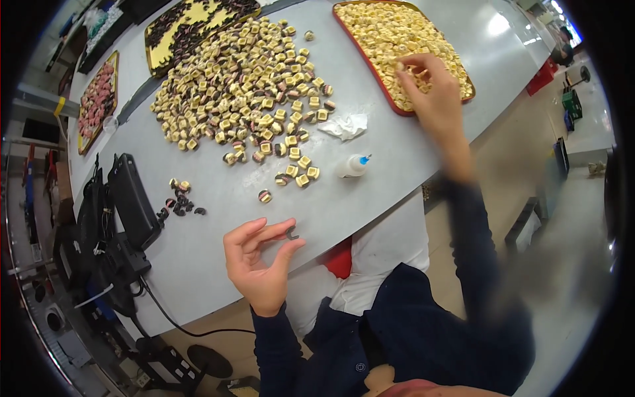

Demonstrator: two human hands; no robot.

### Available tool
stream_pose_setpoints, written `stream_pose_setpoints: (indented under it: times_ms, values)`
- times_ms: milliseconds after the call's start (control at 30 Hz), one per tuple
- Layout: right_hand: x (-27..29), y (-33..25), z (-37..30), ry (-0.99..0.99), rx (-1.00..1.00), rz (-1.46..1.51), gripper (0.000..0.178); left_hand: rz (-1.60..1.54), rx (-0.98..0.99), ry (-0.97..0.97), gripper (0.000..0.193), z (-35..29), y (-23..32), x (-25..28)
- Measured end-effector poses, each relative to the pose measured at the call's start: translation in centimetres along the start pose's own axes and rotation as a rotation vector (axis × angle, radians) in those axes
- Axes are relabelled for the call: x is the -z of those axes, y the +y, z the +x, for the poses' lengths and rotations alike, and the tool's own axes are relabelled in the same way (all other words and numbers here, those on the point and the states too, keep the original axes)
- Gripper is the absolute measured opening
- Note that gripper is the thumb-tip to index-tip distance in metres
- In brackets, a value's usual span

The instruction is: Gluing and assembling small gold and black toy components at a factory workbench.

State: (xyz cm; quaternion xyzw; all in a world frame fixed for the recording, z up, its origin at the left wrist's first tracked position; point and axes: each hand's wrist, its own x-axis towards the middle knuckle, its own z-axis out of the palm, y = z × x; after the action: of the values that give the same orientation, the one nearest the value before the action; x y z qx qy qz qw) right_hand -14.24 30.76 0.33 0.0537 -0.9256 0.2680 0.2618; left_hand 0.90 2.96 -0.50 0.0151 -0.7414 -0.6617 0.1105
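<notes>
My left hand (261,261) is raised over the table's near edge, thumb and forefinger pinching a small dark C-shaped piece (292,233). At the right, my right hand (433,92) reaches over a red-rimmed tray (366,56) filled with small cream-coloured pieces (397,30). Its thumb and fingertips come together above them; what lies between the tips is too small to make out. Beyond my left hand spreads a large heap of small square assembled pieces (231,86), cream-topped with dark and pink parts. One such piece (264,196) lies apart, nearest my left hand.
Right of the heap are a crumpled white tissue (345,126) and a white bottle with a blue tip (353,166). Loose dark pieces (178,203) lie at left, by a black device (131,198). Farther off are a tray of dark pieces (157,53) and one of pink pieces (98,99).
</notes>
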Motion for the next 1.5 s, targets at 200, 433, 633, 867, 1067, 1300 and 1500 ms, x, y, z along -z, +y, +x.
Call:
stream_pose_setpoints:
  times_ms: [200,433,633,867,1067,1300,1500]
  values:
    - [5.0,-2.9,-3.2,-0.039,0.018,1.016,0.021,0.022,-0.044,0.002,0.049,0.0,-0.1,0.1]
    - [1.3,-10.5,-11.2,-0.289,0.014,1.087,0.023,0.065,-0.088,-0.041,0.051,-0.2,0.0,0.4]
    - [-0.4,-12.3,-11.8,-0.400,-0.259,1.234,0.021,0.055,-0.190,-0.082,0.054,0.0,-0.5,0.5]
    - [-0.9,-12.2,-11.5,-0.432,-0.165,1.157,0.019,0.042,-0.188,-0.054,0.054,-0.1,-0.4,0.3]
    - [-0.8,-12.2,-11.1,-0.455,-0.054,1.106,0.017,0.040,-0.272,-0.011,0.050,-0.5,-0.9,0.3]
    - [0.3,-12.6,-10.6,-0.848,-0.597,1.528,0.030,0.095,-0.427,0.014,0.042,-0.7,-0.6,0.0]
    - [0.5,-12.9,-10.2,-0.935,-0.661,1.426,0.025,0.376,-0.555,-0.107,0.038,-0.4,-0.5,1.2]
